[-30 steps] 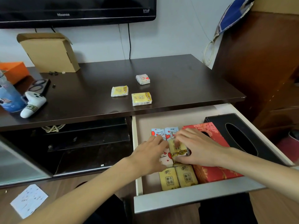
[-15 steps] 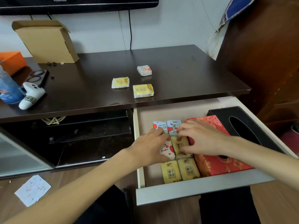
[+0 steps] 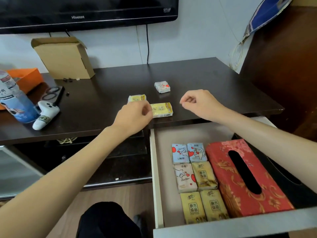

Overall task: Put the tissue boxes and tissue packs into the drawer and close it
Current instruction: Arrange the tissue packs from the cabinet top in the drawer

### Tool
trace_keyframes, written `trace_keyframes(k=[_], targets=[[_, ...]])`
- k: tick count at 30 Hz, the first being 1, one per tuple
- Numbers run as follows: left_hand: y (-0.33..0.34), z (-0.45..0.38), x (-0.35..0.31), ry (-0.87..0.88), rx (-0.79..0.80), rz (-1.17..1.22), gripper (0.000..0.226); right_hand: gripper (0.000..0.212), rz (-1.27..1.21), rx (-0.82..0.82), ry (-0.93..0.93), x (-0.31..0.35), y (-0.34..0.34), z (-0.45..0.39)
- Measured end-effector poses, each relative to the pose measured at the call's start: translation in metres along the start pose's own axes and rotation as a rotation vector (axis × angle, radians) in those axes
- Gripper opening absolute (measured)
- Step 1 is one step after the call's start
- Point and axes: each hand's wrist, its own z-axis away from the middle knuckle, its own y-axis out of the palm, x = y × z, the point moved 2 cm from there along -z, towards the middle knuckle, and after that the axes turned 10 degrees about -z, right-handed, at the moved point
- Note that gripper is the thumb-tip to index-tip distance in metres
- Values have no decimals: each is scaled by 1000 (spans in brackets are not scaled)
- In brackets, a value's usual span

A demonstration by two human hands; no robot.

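My left hand (image 3: 135, 113) is over the front edge of the tabletop (image 3: 214, 79). Its fingers are curled in, and they touch the left end of a yellow tissue pack (image 3: 162, 110) that lies near the front edge. I cannot tell if they pinch it yet. A second yellow pack (image 3: 136, 98) lies just behind my left hand, partly hidden by it. A white pack with red hearts (image 3: 162, 86) lies farther back, near the middle of the tabletop.

My right hand (image 3: 199, 103) hangs over the tabletop too, to the right of the yellow pack and apart from it. Its fingers are loosely curled with the thumb near the first finger, and it holds nothing.

The drawer (image 3: 157, 177) is pulled open under the right front part of the tabletop. Six packs in the drawer (image 3: 195, 179) lie flat in two neat rows, close to the middle. The red tissue box (image 3: 223, 169) lies touching their right side. The black tissue box (image 3: 291, 184) lies by the right wall, partly hidden by my right arm.

On the left end of the tabletop are a white game controller (image 3: 45, 114), a blue bottle (image 3: 15, 100) and a cardboard box (image 3: 64, 57).
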Motion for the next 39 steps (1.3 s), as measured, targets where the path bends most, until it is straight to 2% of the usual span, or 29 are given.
trace_keyframes(k=[2,5,8,10,12,16,20,22,24,27,32,35,39], targets=[[2,-16,3,44,12,35,20,18,26,-10,29,-2,5,-27],[13,-35,-7,165,95,-13,42,31,93,16,80,-6,13,-68],[25,-53,-7,179,194,-76,58,38,142,58,149,-15,24,-105],[31,-60,-2,177,211,-109,57,39,153,79,181,-22,33,-126],[34,-62,3,180,165,-118,48,41,160,87,185,-28,42,-145],[38,-56,12,185,131,-41,38,60,200,107,134,-33,59,-172],[35,-50,13,213,120,-20,33,76,252,295,80,-37,67,-176],[34,-48,11,217,117,-30,34,66,303,350,51,-41,63,-171],[34,-47,8,220,109,-45,37,53,376,329,-13,-42,54,-161],[34,-45,0,202,122,-62,45,47,456,285,-74,-43,37,-140],[32,-43,-8,185,279,-82,59,39,418,293,-38,-49,11,-104],[27,-44,-12,197,317,-147,57,22,372,261,4,-51,1,-87],[24,-46,-12,162,325,-143,50,23,382,238,-3,-44,-6,-70]])
